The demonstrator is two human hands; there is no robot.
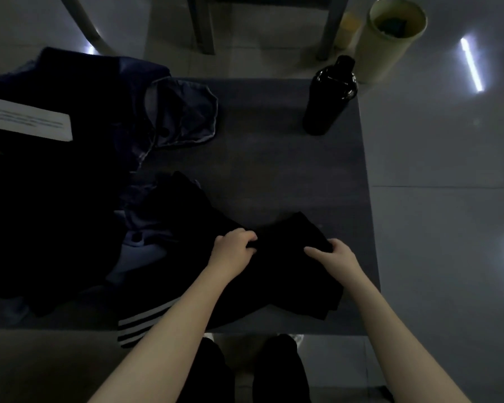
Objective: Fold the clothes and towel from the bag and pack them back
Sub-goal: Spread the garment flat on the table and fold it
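Observation:
A black garment (285, 274) with white stripes at one end lies bunched near the front edge of the dark table (274, 158). My left hand (233, 247) grips a fold of it with curled fingers. My right hand (332, 255) pinches the cloth a little to the right. A dark bag (50, 181) with a white label covers the table's left side. Blue denim clothes (184, 114) spill from it at the back, and a lighter blue piece (140, 242) lies beside the black garment.
A black bottle (329, 97) stands at the table's back right corner. Beyond it on the floor are a pale green cylindrical bin (390, 39) and chair legs (204, 24). My legs show below the front edge.

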